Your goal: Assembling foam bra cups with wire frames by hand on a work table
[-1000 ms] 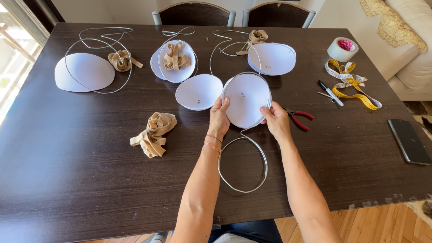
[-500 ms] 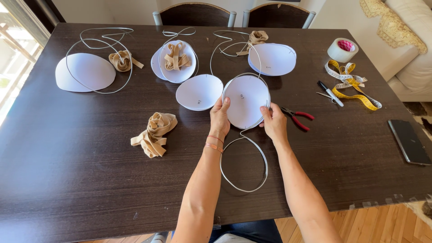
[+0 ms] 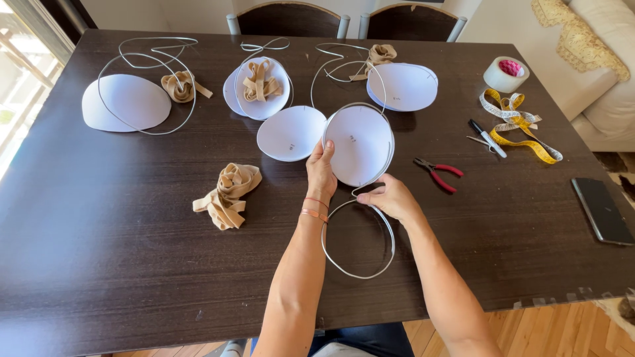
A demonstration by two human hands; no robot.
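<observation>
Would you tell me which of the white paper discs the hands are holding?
The disc ringed by wire, just right of the bare centre disc: left hand grips its edge; the others lie untouched.

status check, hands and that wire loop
Left hand grips white cup edge. Right hand pinches wire at crossover. Second white cup touching, left side.

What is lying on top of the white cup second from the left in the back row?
A loose bundle of beige elastic strap lies on that white cup, with thin wire looped behind it. Whatever is beneath the cup is hidden; only the dark table shows around it.
</observation>
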